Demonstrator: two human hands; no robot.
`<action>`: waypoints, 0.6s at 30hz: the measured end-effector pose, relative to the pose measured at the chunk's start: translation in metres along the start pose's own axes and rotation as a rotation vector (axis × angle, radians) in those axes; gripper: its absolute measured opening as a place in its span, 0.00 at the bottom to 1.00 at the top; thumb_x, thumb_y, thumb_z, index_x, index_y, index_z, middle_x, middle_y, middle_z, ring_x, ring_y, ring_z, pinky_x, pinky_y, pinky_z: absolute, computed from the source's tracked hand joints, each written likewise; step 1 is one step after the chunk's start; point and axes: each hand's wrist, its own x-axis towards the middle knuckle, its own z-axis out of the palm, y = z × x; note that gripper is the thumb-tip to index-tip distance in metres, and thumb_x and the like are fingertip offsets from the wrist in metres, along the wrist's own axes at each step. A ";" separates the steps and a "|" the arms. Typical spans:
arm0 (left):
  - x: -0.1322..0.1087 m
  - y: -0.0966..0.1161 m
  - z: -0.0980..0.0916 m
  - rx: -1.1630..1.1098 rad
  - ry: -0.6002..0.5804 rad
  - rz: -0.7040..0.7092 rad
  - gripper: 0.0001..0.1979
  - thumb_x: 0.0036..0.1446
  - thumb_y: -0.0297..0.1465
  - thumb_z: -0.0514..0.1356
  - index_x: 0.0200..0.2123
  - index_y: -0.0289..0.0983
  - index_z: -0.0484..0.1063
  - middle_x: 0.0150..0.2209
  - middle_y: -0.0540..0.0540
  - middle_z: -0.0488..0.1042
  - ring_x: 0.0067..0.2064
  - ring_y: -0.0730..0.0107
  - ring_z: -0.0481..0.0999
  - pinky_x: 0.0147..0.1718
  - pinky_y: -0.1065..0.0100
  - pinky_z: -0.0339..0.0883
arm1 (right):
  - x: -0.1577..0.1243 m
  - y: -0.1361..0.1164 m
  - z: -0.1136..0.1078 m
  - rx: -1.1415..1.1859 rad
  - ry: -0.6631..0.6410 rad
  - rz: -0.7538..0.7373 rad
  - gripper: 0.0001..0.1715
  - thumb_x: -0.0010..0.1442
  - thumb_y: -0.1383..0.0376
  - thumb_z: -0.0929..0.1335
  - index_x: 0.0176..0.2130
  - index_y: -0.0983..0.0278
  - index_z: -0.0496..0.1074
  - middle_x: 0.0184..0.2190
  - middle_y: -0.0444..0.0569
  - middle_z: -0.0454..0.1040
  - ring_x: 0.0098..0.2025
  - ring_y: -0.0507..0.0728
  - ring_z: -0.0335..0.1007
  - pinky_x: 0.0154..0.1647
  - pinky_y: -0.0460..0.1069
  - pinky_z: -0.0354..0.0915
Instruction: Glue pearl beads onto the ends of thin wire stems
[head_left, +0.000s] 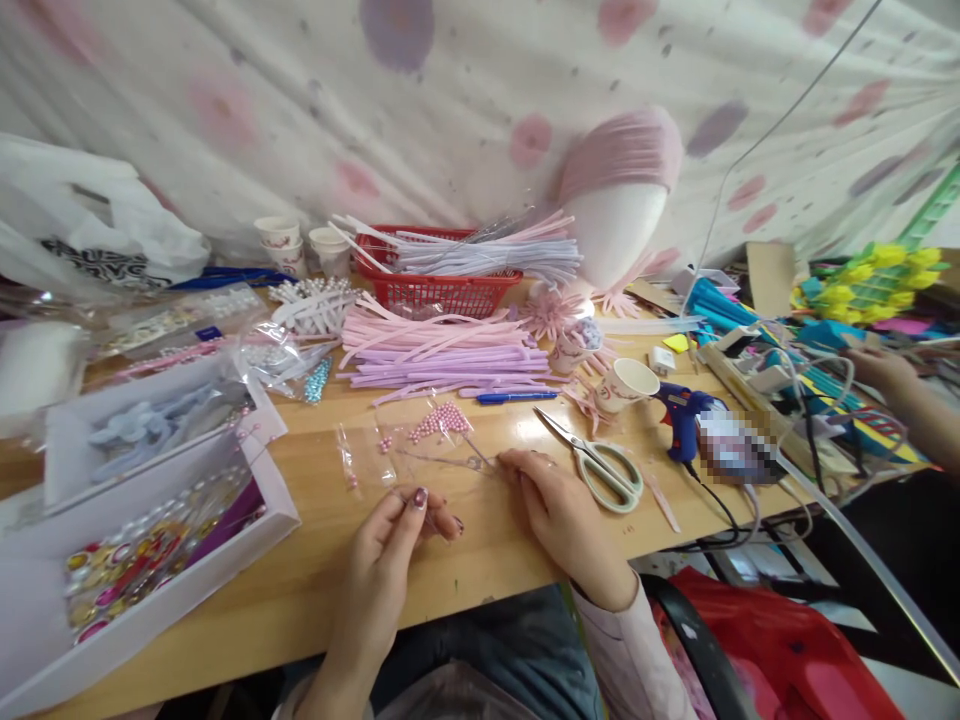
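My left hand (390, 545) is near the table's front edge, thumb and fingers pinched round a thin, clear or wire-like strand too fine to make out well. Above the tabletop, my right hand (551, 510) has its fingers closed on a thin wire-like piece (480, 450) that points toward the beads. Small pink pearl beads (442, 422) lie in a pile on a clear plastic bag just beyond both hands. A smaller clear bag (364, 452) with a few pink beads is left of it. Scissors with pale green handles (611, 475) rest right of my right hand.
Pink and lilac pipe cleaners (450, 365) lie behind the beads, before a red basket (442, 292). White boxes (274, 520) stand left. Paper cup (628, 385), blue glue gun (679, 420) and cables are right. Another person's hand (881, 365) is at far right.
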 end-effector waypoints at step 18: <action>-0.002 0.005 0.005 0.043 0.020 0.030 0.16 0.51 0.43 0.69 0.31 0.35 0.75 0.24 0.50 0.75 0.29 0.70 0.74 0.35 0.68 0.69 | -0.023 0.031 -0.037 -0.177 -0.061 0.071 0.10 0.64 0.71 0.60 0.34 0.61 0.67 0.31 0.52 0.74 0.34 0.62 0.70 0.34 0.55 0.64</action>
